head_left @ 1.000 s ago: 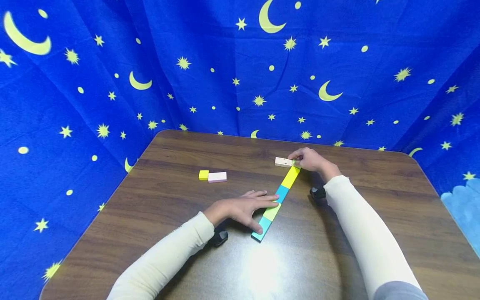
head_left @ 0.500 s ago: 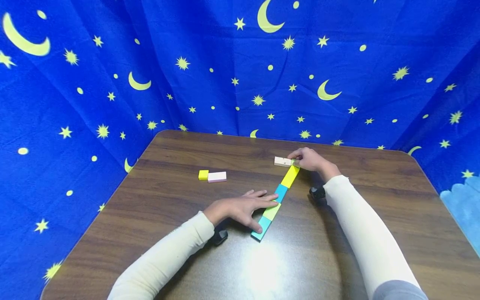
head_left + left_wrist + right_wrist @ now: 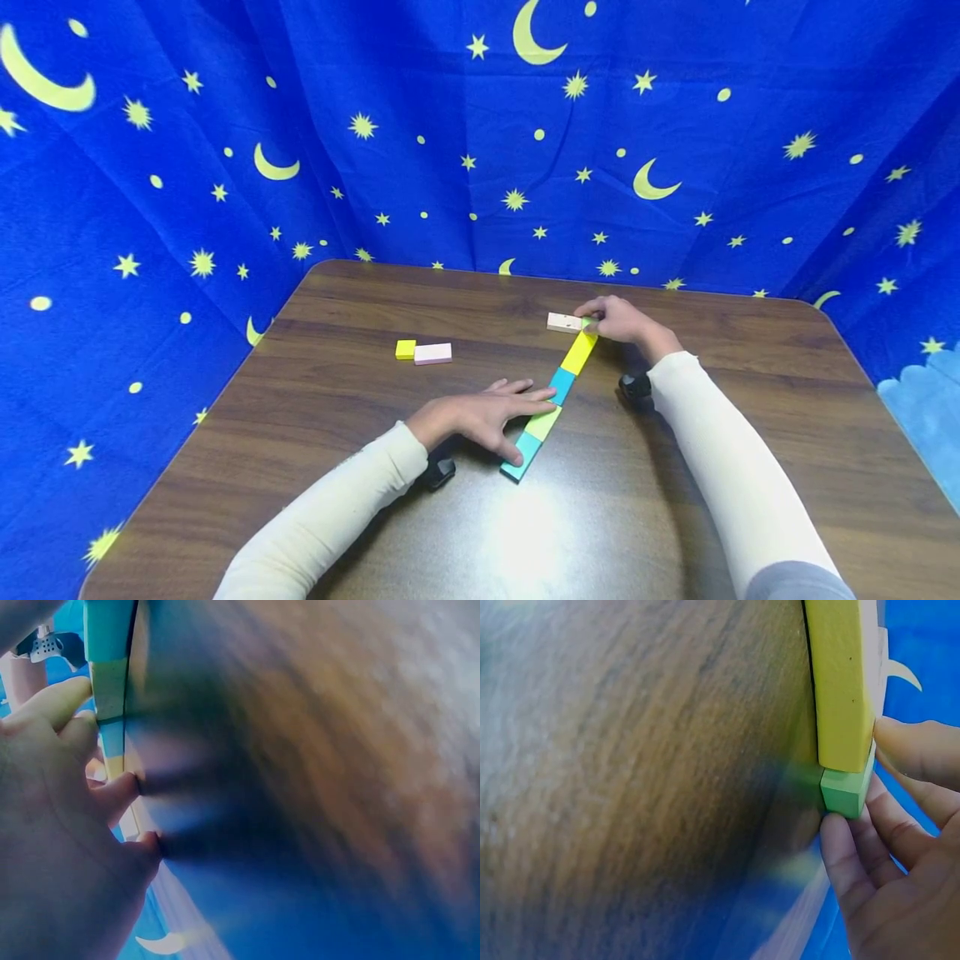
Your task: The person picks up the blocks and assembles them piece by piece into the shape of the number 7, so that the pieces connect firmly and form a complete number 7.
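Observation:
A slanting row of flat blocks lies on the table: teal point(image 3: 525, 451), light green point(image 3: 546, 422), blue point(image 3: 562, 386) and yellow point(image 3: 579, 354) from near to far. My left hand point(image 3: 476, 418) lies over its near part with fingers spread; the thumb rests on the teal block and the forefinger reaches the light green one. At the far end, my right hand point(image 3: 621, 320) pinches a small green block point(image 3: 844, 793) set against the yellow block's end. A pale wooden block point(image 3: 563, 322) with dark specks touches or nearly touches the green block's left side.
Left of the row, a small yellow block point(image 3: 405, 349) and a pale pink block point(image 3: 432, 354) lie end to end. The wooden table point(image 3: 337, 308) ends at a blue curtain point(image 3: 420, 167) with moons and stars.
Almost nothing has moved. The head view has shifted slightly; both hands and the row of blocks keep their places.

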